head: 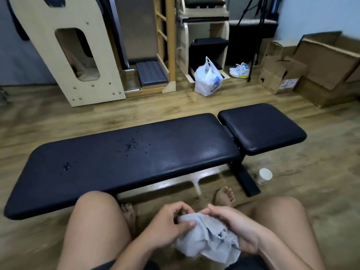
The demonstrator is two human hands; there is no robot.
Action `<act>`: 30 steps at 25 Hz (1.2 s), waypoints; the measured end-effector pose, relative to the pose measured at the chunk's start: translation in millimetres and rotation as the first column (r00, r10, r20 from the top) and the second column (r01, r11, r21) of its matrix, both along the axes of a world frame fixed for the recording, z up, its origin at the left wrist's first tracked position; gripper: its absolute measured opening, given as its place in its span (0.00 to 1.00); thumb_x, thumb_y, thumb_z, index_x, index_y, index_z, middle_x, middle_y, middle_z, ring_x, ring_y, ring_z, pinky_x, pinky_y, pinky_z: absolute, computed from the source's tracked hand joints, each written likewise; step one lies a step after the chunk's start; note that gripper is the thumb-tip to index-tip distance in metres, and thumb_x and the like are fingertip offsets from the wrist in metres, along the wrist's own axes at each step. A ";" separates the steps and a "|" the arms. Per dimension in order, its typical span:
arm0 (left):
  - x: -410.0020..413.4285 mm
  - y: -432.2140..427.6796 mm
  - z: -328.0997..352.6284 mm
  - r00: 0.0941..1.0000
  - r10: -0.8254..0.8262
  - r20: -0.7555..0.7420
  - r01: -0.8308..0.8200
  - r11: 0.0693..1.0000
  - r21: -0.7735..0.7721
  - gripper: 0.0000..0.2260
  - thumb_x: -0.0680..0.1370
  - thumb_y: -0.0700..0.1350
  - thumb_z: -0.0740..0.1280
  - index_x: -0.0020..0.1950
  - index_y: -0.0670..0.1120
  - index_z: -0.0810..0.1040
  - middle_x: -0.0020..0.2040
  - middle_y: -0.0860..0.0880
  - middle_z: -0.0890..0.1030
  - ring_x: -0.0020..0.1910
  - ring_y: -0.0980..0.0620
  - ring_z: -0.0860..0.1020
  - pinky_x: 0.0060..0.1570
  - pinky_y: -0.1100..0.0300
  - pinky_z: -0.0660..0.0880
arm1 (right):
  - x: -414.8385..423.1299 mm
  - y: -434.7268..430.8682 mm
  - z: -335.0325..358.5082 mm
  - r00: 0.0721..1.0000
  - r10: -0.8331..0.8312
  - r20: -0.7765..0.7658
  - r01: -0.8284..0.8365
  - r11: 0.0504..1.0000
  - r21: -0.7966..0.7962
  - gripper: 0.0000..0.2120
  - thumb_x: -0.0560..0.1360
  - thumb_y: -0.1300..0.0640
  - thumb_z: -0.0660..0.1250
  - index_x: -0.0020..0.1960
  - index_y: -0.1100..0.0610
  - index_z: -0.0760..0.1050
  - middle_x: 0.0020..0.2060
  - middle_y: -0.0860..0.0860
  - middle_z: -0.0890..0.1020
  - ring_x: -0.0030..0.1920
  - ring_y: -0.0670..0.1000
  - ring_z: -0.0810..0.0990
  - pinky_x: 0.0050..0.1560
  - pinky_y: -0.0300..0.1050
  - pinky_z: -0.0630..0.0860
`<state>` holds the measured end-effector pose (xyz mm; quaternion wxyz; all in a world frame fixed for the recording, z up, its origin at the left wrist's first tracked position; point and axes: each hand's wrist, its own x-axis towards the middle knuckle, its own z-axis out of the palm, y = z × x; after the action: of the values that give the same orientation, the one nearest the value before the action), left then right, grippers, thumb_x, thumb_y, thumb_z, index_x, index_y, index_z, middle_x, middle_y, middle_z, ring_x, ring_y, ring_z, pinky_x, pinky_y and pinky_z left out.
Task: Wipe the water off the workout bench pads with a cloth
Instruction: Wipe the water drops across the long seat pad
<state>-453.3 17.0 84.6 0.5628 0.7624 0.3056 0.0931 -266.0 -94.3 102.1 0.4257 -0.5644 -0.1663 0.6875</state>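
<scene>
Person sits low at the near side of the bench, knees apart, with both hands at 6 o'clock in the view. The left hand (171, 221) grasps the grey cloth (210, 238) with curled fingers and the thumb pressed on the fabric. The right hand (233, 227) also grasps it, fingers curled over its far edge. The cloth is crumpled between the two hands above the lap and well apart from the pads, so it appears to be gathered into a wad for wiping, and no wiping contact is made. Pads counted: two, both dark vinyl. The long back pad (175, 152) runs from 8 o'clock to 2 o'clock across the middle of the view, and the short seat pad (261, 127) sits just beyond its right end at 2 o'clock. Water counted: two clusters of droplets, both on the long pad. The larger cluster (131, 145) lies near the pad's middle and the smaller cluster (67, 167) towards its 9 o'clock end. No droplets can be made out on the short pad. One paper cup (264, 175) stands on the floor beside the bench foot at 3 o'clock, judged the likely source of the water. Beyond the bench, at 12 to 1 o'clock: one white plastic bag (207, 78), white sneakers (240, 70) and at least three cardboard boxes (321, 61)
</scene>
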 end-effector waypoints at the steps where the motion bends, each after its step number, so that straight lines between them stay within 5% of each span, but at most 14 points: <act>1: -1.5 -3.6 3.5 1.000 0.019 -0.005 -0.019 0.999 -0.025 0.05 0.73 0.44 0.74 0.45 0.46 0.80 0.38 0.54 0.81 0.36 0.58 0.77 0.38 0.63 0.74 | 3.8 -5.5 0.8 0.997 -0.055 -0.057 0.054 0.998 -0.009 0.23 0.73 0.52 0.70 0.60 0.69 0.77 0.56 0.68 0.80 0.55 0.62 0.79 0.58 0.54 0.75; 4: -4.9 -7.5 18.5 0.991 0.134 -0.018 -0.135 0.989 -0.057 0.07 0.74 0.39 0.73 0.40 0.48 0.77 0.32 0.56 0.76 0.31 0.60 0.70 0.34 0.68 0.67 | 9.4 -9.3 6.3 0.988 -0.115 -0.098 0.124 0.988 0.089 0.32 0.61 0.57 0.81 0.62 0.66 0.76 0.57 0.69 0.79 0.54 0.63 0.80 0.53 0.55 0.80; 8: -16.9 0.7 30.6 0.960 0.278 -0.021 -0.278 0.954 -0.111 0.07 0.74 0.37 0.71 0.39 0.45 0.76 0.26 0.56 0.73 0.27 0.60 0.67 0.30 0.68 0.64 | -0.8 9.1 -0.3 0.988 -0.138 -0.069 0.148 0.974 0.168 0.40 0.54 0.67 0.79 0.65 0.62 0.73 0.53 0.68 0.81 0.50 0.62 0.83 0.43 0.50 0.81; 11: -34.7 9.8 16.5 0.937 0.348 -0.029 -0.348 0.923 -0.165 0.07 0.75 0.37 0.70 0.39 0.43 0.74 0.25 0.54 0.75 0.25 0.61 0.67 0.30 0.67 0.64 | -12.1 29.7 -8.4 0.985 -0.112 -0.131 0.136 0.973 0.187 0.40 0.55 0.72 0.77 0.65 0.60 0.72 0.55 0.69 0.80 0.51 0.63 0.82 0.44 0.50 0.82; 16: -46.8 48.4 9.5 0.929 0.369 0.035 -0.350 0.905 -0.243 0.05 0.74 0.42 0.71 0.43 0.43 0.76 0.34 0.50 0.81 0.35 0.55 0.76 0.38 0.63 0.71 | -23.2 108.4 4.4 0.951 -0.104 0.292 0.023 0.964 0.267 0.28 0.65 0.70 0.74 0.64 0.57 0.75 0.48 0.59 0.85 0.48 0.54 0.83 0.48 0.48 0.80; 18: -52.0 81.4 5.8 0.939 0.344 0.028 -0.341 0.936 -0.088 0.06 0.73 0.46 0.71 0.46 0.46 0.77 0.40 0.51 0.83 0.40 0.56 0.80 0.45 0.61 0.75 | -17.2 166.3 13.3 0.771 -0.084 0.632 -0.104 0.961 0.255 0.25 0.70 0.63 0.74 0.65 0.55 0.74 0.48 0.50 0.84 0.49 0.47 0.82 0.48 0.40 0.78; 19: -56.7 101.1 0.8 0.944 0.328 -0.036 -0.323 0.940 0.110 0.07 0.74 0.49 0.70 0.48 0.49 0.76 0.43 0.53 0.82 0.44 0.56 0.79 0.49 0.60 0.75 | -15.1 193.4 16.7 0.592 -0.068 0.803 -0.167 0.965 0.204 0.26 0.72 0.59 0.72 0.68 0.52 0.71 0.52 0.47 0.82 0.52 0.46 0.80 0.50 0.39 0.76; 21: -67.6 139.8 -9.7 0.926 0.321 -0.199 -0.161 0.812 0.561 0.08 0.76 0.53 0.65 0.53 0.53 0.75 0.51 0.56 0.79 0.52 0.54 0.76 0.55 0.57 0.73 | -18.4 228.8 7.3 0.166 0.000 0.986 -0.243 0.969 0.041 0.29 0.75 0.52 0.67 0.74 0.51 0.63 0.62 0.49 0.76 0.62 0.51 0.74 0.60 0.46 0.73; 23: -72.6 171.9 -19.2 0.915 0.303 -0.265 0.003 0.653 0.757 0.13 0.77 0.53 0.60 0.58 0.51 0.75 0.56 0.54 0.77 0.57 0.50 0.74 0.59 0.53 0.70 | -47.5 226.4 -22.0 -0.068 0.038 0.997 -0.294 0.954 -0.056 0.27 0.78 0.50 0.60 0.75 0.56 0.61 0.70 0.54 0.70 0.69 0.57 0.68 0.67 0.51 0.67; 27: -72.4 215.5 -50.9 0.866 0.446 -0.225 -0.039 0.509 0.860 0.17 0.77 0.54 0.59 0.60 0.47 0.75 0.64 0.46 0.75 0.64 0.43 0.72 0.69 0.42 0.63 | -99.5 219.9 -77.7 -0.252 0.184 0.950 -0.382 0.883 -0.273 0.33 0.78 0.43 0.45 0.76 0.63 0.59 0.75 0.65 0.61 0.76 0.65 0.56 0.75 0.62 0.53; 30: -79.7 218.1 -64.1 0.757 0.631 -0.169 -0.224 0.494 0.840 0.18 0.78 0.54 0.59 0.64 0.46 0.72 0.69 0.43 0.69 0.71 0.41 0.65 0.73 0.37 0.52 | -63.8 291.9 -69.5 -0.244 0.266 0.933 -0.443 0.825 -0.351 0.34 0.79 0.40 0.36 0.79 0.59 0.46 0.78 0.60 0.47 0.78 0.60 0.41 0.77 0.57 0.41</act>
<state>-533.0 235.2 20.6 0.0424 0.8208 0.5421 0.1748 -329.7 197.6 32.6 -0.0267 -0.7756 -0.6190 0.1202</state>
